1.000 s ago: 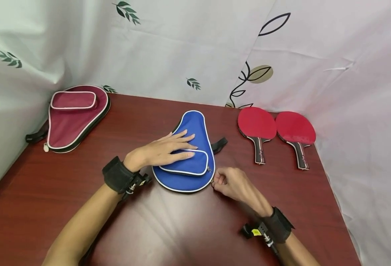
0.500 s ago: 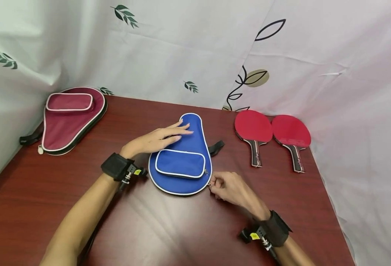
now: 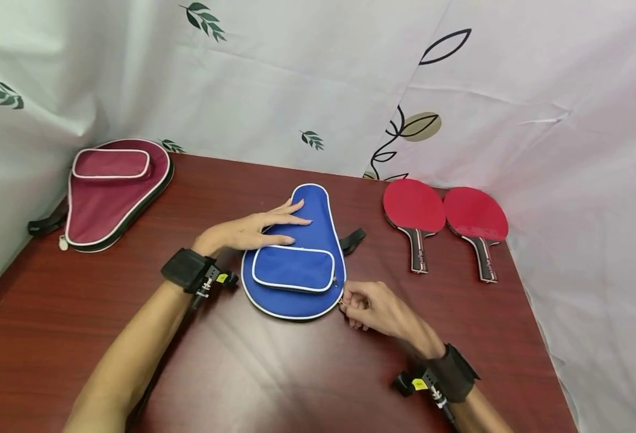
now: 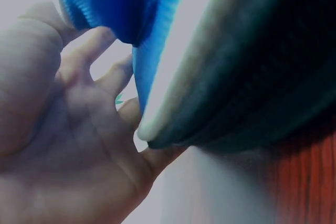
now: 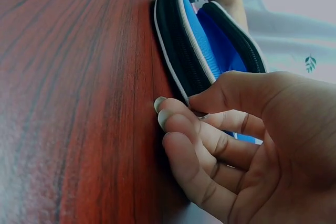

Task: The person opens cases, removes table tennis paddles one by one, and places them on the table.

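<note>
pinching zipper pull (image 5: 198, 113) on blue case (image 3: 301, 252): right wrist view only.

Matt cloth blue case (image 3: 301, 240) on glossy, seemingly wooden table (image 3: 274, 373).

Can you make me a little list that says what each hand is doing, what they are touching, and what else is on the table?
left hand: lies flat, fingers straight, on the narrow end of the blue paddle case
right hand: fingers curled, pinching at the zipper on the case's right edge
case zipper: looks closed all round
other case: maroon paddle case, far left, closed
paddles: two red paddles, side by side, far right, handles toward the person
surface: dark red wooden table
</note>
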